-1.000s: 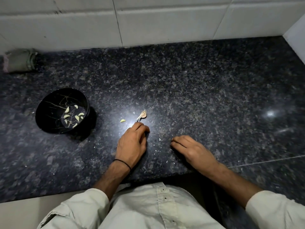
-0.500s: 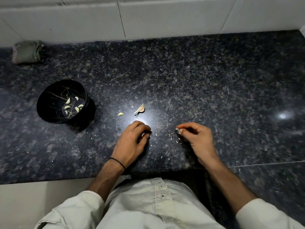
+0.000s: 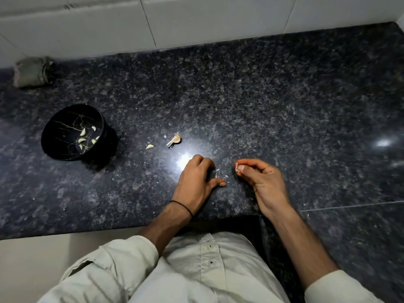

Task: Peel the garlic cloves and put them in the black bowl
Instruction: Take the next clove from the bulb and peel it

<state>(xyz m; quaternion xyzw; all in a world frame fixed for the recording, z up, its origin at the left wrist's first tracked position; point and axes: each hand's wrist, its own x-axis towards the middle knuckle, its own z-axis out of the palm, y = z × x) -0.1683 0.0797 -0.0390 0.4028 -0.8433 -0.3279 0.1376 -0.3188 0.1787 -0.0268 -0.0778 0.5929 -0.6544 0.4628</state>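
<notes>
Cloth [image 3: 32,72], grey-green and bunched, sits at the far left against the white tiled wall [image 3: 196,18], as it did before. Nearer on the dark speckled counter [image 3: 262,95] stands the black bowl [image 3: 54,119] with several peeled cloves [image 3: 82,132] lying in its bottom, and it has not moved. To its right one loose peeled clove [image 3: 149,146] lies on the counter, and just beyond that a dry husk piece [image 3: 175,139], both where they were half a second ago. The left hand [image 3: 194,182], a thin black band [image 3: 181,207] at its wrist, rests knuckles-up; its thumb, tucked in earlier, now sticks out to the right onto the stone, while the fingers stay bent under, and whether they hold anything cannot be seen. Small skin flakes [image 3: 216,171] lie between the hands. The right hand [image 3: 262,182], whose fingertips were down on the counter before, has lifted and turned palm-inward, and pinches a small garlic clove [image 3: 237,166] between thumb and forefinger, clear of the surface and well apart from the bowl.
</notes>
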